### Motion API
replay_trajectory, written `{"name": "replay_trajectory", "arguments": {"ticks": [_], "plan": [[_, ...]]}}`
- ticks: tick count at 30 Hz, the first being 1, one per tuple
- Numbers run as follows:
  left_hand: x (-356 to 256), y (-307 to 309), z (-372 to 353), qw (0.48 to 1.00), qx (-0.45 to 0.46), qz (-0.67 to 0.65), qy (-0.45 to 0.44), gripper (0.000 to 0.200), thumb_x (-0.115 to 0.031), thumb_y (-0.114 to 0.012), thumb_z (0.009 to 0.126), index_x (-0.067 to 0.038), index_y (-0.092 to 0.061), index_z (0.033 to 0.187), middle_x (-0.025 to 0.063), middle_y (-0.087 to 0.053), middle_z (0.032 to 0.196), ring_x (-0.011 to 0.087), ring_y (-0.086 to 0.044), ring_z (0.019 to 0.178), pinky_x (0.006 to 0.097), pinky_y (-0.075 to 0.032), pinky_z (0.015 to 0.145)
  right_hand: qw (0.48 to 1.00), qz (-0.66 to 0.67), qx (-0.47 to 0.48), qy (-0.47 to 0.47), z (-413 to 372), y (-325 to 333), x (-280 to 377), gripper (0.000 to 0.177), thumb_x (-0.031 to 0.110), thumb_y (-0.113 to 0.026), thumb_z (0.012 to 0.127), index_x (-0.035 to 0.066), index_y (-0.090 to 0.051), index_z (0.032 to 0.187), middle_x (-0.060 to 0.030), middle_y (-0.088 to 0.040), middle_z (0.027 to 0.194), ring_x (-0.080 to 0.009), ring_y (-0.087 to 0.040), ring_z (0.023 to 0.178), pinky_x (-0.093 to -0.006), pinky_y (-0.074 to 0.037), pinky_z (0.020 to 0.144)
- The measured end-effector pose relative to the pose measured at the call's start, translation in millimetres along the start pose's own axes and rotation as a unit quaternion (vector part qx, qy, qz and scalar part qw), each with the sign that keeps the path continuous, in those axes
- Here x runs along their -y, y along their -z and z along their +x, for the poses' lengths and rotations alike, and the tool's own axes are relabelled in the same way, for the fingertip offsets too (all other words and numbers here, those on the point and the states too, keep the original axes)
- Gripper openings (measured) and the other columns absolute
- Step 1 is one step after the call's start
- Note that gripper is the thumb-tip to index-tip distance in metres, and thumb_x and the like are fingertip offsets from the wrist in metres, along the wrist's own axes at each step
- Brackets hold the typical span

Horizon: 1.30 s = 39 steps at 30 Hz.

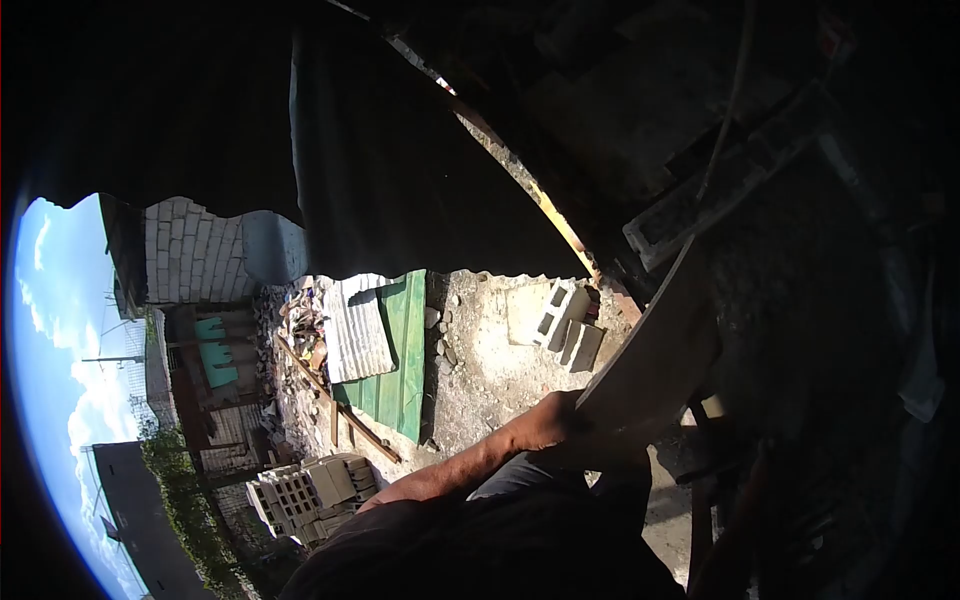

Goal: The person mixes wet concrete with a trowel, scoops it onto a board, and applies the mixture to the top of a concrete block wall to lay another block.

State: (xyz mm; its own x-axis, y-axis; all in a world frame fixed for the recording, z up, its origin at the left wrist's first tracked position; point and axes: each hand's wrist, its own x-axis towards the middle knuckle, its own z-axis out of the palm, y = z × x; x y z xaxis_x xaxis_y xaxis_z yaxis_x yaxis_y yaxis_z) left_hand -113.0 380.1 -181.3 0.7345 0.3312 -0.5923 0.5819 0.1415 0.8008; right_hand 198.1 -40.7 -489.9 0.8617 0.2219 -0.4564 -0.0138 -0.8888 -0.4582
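Dark sheet: a broad, shaded sheet (400, 150) is seen across the upper part of the view, its wavy border set against the sunlit yard.
Ground: rough, sunlit ground (470, 390) is shown ahead of the left hand and toward its left; the most open room is found on this side.
Board: a flat board (645, 365) is held at its near end. From the grip, it is extended forward and to the right, its lit edge traced diagonally away from the left hand. The board's face is lost in shadow to the right of that edge; its full outline, and so its long axis, cannot be determined.
Green sheet: a green corrugated sheet (408, 350) is laid on the ground to the left, partly covered by a pale corrugated sheet (358, 335).
Block stack: piled blocks (305, 490) are seen farther left, well apart from the board.
Shaded block: a long, hollowed block (690, 215) is located beyond the board's far end, where room appears to be narrowed.
Hollow blocks: two pale blocks (567, 325) are placed ahead of the grip, to the left of the board's lit edge.
Left hand: the left hand (545, 422) is the nearer one to the lit edge; its grip appears to be clamped on the board's near corner, the fingertips being hidden.
Right hand: its position and grip cannot be made out in the deep shade.
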Motion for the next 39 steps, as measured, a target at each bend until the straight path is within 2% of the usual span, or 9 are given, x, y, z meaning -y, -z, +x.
{"name": "replay_trajectory", "arguments": {"ticks": [5, 7, 11, 17, 21, 27, 32, 35, 39], "plan": [[-22.9, -35.4, 7.4, 0.996, -0.042, -0.065, -0.055, 0.036, -0.011, -0.063, 0.088, 0.003, -0.061, 0.122, 0.0186, -0.071, 0.099, 0.0185, -0.068, 0.093, 0.0348, -0.053, 0.083, 0.986, 0.148, -0.069, -0.021, 8.2, 12.3, -6.5, 0.058, 0.035, -0.066, 0.093, 0.001, -0.052, 0.137, -0.0116, -0.054, 0.139, -0.024, -0.053, 0.123, -0.038, -0.042, 0.102], [-86.4, -33.1, 5.1, 0.991, 0.014, 0.123, 0.047, 0.042, -0.007, -0.065, 0.086, 0.001, -0.059, 0.127, 0.0176, -0.072, 0.097, 0.02, -0.069, 0.088, 0.0338, -0.053, 0.079, 0.965, 0.244, -0.092, -0.033, 11.8, 28.3, 2.3, 0.058, 0.035, -0.066, 0.093, 0.002, -0.052, 0.138, -0.0113, -0.054, 0.14, -0.0235, -0.052, 0.123, -0.0377, -0.042, 0.102], [-174.5, -5.5, -44.8, 0.958, 0.0, 0.279, -0.065, 0.044, -0.011, -0.067, 0.086, -0.004, -0.06, 0.129, 0.0207, -0.069, 0.087, 0.0363, -0.068, 0.077, 0.0362, -0.053, 0.072, 0.899, 0.423, -0.041, -0.109, 2.4, 74.3, 49.9, 0.062, 0.037, -0.066, 0.093, 0.002, -0.048, 0.141, -0.0104, -0.05, 0.143, -0.023, -0.049, 0.126, -0.0353, -0.04, 0.103], [-255.7, 32.0, -164.0, 0.963, -0.105, 0.235, 0.076, 0.035, -0.014, -0.072, 0.085, 0.002, -0.064, 0.116, 0.0156, -0.073, 0.09, 0.0154, -0.07, 0.08, 0.0332, -0.053, 0.072, 0.959, 0.253, -0.099, -0.083, 52.6, 65.6, -33.4, 0.063, 0.046, -0.07, 0.086, 0.008, -0.057, 0.134, -0.0085, -0.061, 0.122, -0.0216, -0.059, 0.101, -0.0401, -0.051, 0.074], [-272.4, 26.4, -190.2, 0.957, -0.258, 0.118, 0.063, 0.034, -0.01, -0.077, 0.078, 0.006, -0.066, 0.105, 0.0095, -0.072, 0.091, 0.0114, -0.063, 0.082, 0.0319, -0.052, 0.072, 0.926, 0.303, -0.081, -0.209, -8.3, 110.5, 63.6, 0.066, 0.048, -0.069, 0.087, 0.004, -0.056, 0.135, -0.0077, -0.062, 0.123, -0.0241, -0.062, 0.1, -0.0397, -0.052, 0.082], [-266.7, 43.4, -130.7, 0.925, -0.302, 0.23, 0.033, 0.034, -0.003, -0.065, 0.079, 0.007, -0.063, 0.112, 0.017, -0.071, 0.091, 0.0177, -0.067, 0.084, 0.0352, -0.052, 0.076, 0.872, 0.36, 0.0, -0.332, -15.7, 69.9, 44.0, 0.06, 0.045, -0.066, 0.089, 0.001, -0.058, 0.13, -0.0117, -0.066, 0.114, -0.0213, -0.062, 0.094, -0.0369, -0.051, 0.058], [-259.3, 59.7, -27.3, 0.856, -0.41, 0.304, -0.087, 0.034, -0.005, -0.065, 0.08, 0.004, -0.063, 0.112, 0.0255, -0.069, 0.092, 0.0377, -0.069, 0.089, 0.0407, -0.053, 0.077, 0.954, 0.242, -0.002, -0.177, -25.4, 48.5, 25.0, 0.054, 0.033, -0.065, 0.09, -0.003, -0.056, 0.129, -0.0149, -0.063, 0.125, -0.0304, -0.062, 0.106, -0.0406, -0.048, 0.092], [-263.1, 106.6, 52.2, 0.836, -0.447, 0.289, -0.134, 0.032, -0.008, -0.066, 0.079, 0.002, -0.064, 0.11, 0.0252, -0.069, 0.093, 0.0396, -0.068, 0.092, 0.0427, -0.053, 0.078, 0.99, 0.126, -0.023, -0.065, -14.1, 3.6, -45.8, 0.056, 0.038, -0.063, 0.09, -0.002, -0.058, 0.128, -0.0129, -0.066, 0.114, -0.0258, -0.063, 0.09, -0.0406, -0.051, 0.078], [-233.0, 177.2, 189.1, 0.813, -0.472, 0.195, -0.28, 0.034, -0.013, -0.069, 0.077, 0.001, -0.066, 0.107, 0.0249, -0.069, 0.095, 0.0406, -0.068, 0.094, 0.0429, -0.052, 0.079, 0.926, 0.286, 0.042, -0.242, -56.2, 21.9, -3.3, 0.057, 0.039, -0.063, 0.089, -0.003, -0.058, 0.127, -0.0121, -0.066, 0.112, -0.0266, -0.061, 0.098, -0.0415, -0.048, 0.089]]}}
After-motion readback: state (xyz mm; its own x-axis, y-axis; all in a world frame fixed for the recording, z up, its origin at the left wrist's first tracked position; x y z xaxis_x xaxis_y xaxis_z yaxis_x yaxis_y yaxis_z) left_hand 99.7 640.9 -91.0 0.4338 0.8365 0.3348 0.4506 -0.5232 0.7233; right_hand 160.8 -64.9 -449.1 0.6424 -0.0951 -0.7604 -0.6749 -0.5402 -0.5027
